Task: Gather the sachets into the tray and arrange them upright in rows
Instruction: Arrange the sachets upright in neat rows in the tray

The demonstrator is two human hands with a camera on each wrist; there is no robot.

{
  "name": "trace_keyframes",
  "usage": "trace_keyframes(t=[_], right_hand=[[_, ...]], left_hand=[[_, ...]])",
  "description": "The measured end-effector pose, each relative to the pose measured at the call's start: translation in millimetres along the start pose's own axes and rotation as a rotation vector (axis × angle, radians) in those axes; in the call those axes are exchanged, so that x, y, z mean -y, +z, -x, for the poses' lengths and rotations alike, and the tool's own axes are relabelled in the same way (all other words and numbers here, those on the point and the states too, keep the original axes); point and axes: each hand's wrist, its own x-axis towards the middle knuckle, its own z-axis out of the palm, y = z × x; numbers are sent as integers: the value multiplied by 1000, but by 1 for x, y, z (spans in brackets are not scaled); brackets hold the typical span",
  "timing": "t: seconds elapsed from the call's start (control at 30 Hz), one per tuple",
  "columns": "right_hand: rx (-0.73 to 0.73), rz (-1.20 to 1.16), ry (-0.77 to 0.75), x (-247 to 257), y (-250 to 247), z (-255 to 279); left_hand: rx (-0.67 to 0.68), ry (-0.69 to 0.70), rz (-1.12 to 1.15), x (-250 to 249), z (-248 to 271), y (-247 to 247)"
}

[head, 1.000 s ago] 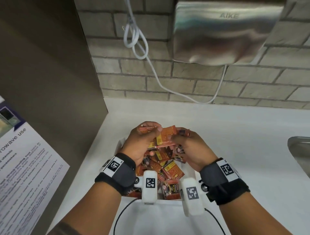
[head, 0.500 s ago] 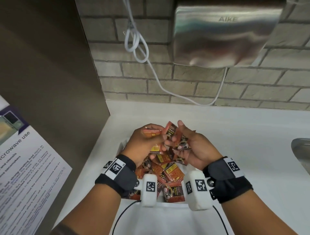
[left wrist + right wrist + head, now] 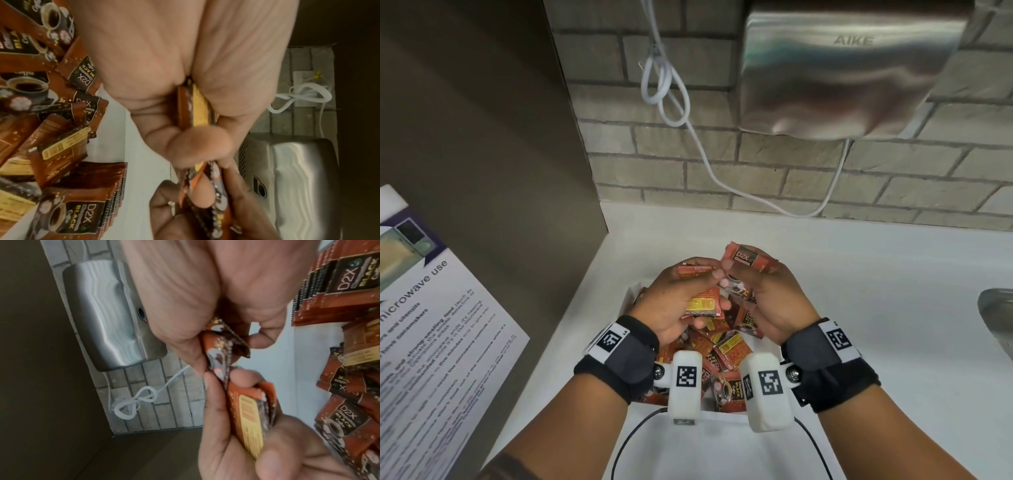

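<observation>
Head view: under both grips sits the white tray [image 3: 635,291], heaped with loose sachets [image 3: 732,347] lying every way. Left wrist view shows one neat upright row [image 3: 115,196] already standing; I judge most remains unsorted. Above the heap, left hand [image 3: 681,301] clamps a small stack [image 3: 703,305], and right hand [image 3: 774,301] pinches more sachets [image 3: 748,260], feeding them across.
</observation>
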Motion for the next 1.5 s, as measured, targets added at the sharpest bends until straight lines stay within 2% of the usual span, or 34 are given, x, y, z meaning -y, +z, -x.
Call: trace_keyframes(t=[0.13,0.2,0.33,0.53,0.6,0.73,0.83,0.93,1.03,1.1,1.17,1.23,1.3,1.37,1.43,1.5], right_hand=[[-94,46,-5,0,-9,-9],[-92,66,5,0,-13,-9],[8,330,31,-1,-13,-4],[30,374,129,-2,-17,-3],[-8,352,54,-2,-17,-4],[-183,451,-308,1,-15,-6],[-114,629,-490,0,-10,1],[-39,755,-553,-9,-11,3],[-24,754,-529,-12,-13,2],[-100,736,-451,-12,-15,0],[-198,602,-344,-11,-17,-4],[-245,361,-218,-8,-18,-8],[-193,209,-91,-5,-17,-10],[-86,239,-28,-4,-16,-10],[-51,287,-63,-1,-13,-8],[-95,263,-82,-1,-14,-9]], left_hand=[[57,-74,165,-2,0,-9],[68,-65,99,-3,0,-13],[25,11,-145,0,1,-11],[8,45,-170,0,1,-11],[5,39,-163,-2,0,-10],[-117,-66,27,-4,-5,-11],[-96,-101,109,-4,-8,-13],[-79,-98,69,-7,-10,-12],[-108,-51,11,-8,-11,-14],[-130,-14,-15,-8,-11,-16],[-138,14,-55,-8,-11,-16],[-120,35,-86,-6,-9,-15],[-97,62,-123,-5,-7,-13],[-89,71,-181,-5,-6,-11],[-68,58,-213,-5,-5,-10],[-26,33,-249,-3,-5,-11]])
